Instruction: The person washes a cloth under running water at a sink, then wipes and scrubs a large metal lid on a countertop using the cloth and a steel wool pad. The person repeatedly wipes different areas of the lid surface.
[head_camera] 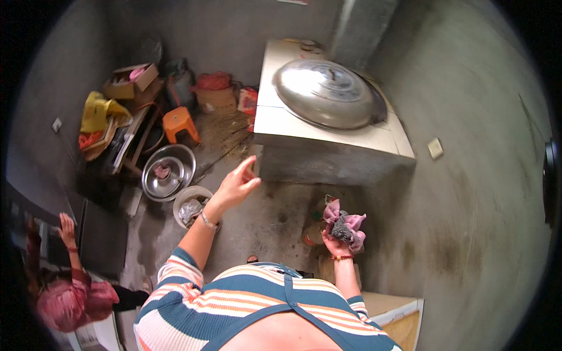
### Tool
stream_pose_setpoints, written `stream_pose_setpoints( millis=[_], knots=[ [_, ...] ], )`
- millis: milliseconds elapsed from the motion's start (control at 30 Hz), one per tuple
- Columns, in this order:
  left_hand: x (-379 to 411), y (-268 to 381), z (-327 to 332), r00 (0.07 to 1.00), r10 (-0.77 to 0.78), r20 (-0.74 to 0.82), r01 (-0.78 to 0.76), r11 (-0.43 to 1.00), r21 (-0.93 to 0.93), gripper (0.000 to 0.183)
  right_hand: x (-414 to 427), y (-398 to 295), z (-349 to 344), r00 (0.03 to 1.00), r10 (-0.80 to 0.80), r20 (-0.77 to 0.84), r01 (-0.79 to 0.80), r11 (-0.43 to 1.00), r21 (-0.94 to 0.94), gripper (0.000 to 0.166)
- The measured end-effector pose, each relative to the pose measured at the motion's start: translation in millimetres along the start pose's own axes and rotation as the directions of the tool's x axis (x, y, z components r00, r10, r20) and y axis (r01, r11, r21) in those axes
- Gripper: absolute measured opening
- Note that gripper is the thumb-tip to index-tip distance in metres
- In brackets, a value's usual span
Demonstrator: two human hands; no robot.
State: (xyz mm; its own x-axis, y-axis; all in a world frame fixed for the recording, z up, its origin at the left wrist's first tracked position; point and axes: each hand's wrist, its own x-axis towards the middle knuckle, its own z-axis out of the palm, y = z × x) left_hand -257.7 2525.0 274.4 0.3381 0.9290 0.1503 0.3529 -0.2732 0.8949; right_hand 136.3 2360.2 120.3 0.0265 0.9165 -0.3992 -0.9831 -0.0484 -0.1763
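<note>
My left hand (237, 186) is stretched out over the concrete floor, holding nothing, its fingers apart and partly bent. Near the front left corner of a tiled stove block (272, 120), its fingertips show against the edge. My right hand (336, 245), with a red bead bracelet at the wrist, holds a crumpled pink cloth (356, 221) together with a dark grey, fuzzy scrubber or rag (342, 227). On top of the block sits a large domed metal lid (325, 94) over a wok, whose dark rim shows at the right.
Steel basins (169, 173) and a bucket with plastic waste (189, 208) stand at the left. Behind them are an orange stool (179, 123) and a cluttered bench (131, 136). A person in a pink head covering (66, 305) is at lower left, one hand raised. Wooden furniture (395, 311) stands at lower right.
</note>
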Motion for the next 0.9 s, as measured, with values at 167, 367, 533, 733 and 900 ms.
stream_pose_setpoints(
  millis=[167, 367, 533, 733, 900],
  knots=[
    [56, -13, -71, 0.921, -0.046, -0.386, 0.098, 0.988, 0.117, 0.096, 39, -2, 65, 0.954, 0.161, 0.253, -0.139, 0.985, -0.101, 0.051],
    [66, -10, -140, 0.726, -0.078, -0.684, 0.286, 0.938, 0.197, 0.079, 156, -46, 112, 0.797, 0.393, 0.459, -0.330, 0.919, -0.214, 0.056],
    [119, -44, -66, 0.820, -0.151, -0.552, 0.187, 0.982, 0.010, 0.073, 284, -39, 233, 0.742, 0.432, 0.512, -0.260, 0.890, -0.374, 0.024],
    [227, -44, -32, 0.889, -0.146, -0.434, 0.164, 0.986, 0.004, 0.064, 462, -122, 352, 0.549, 0.358, 0.755, -0.011, 0.907, -0.422, 0.036],
    [325, -51, 14, 0.955, -0.149, -0.256, 0.163, 0.986, 0.033, 0.060, 530, -144, 402, 0.360, -0.382, 0.851, 0.689, -0.507, -0.518, 0.051]
  ],
)
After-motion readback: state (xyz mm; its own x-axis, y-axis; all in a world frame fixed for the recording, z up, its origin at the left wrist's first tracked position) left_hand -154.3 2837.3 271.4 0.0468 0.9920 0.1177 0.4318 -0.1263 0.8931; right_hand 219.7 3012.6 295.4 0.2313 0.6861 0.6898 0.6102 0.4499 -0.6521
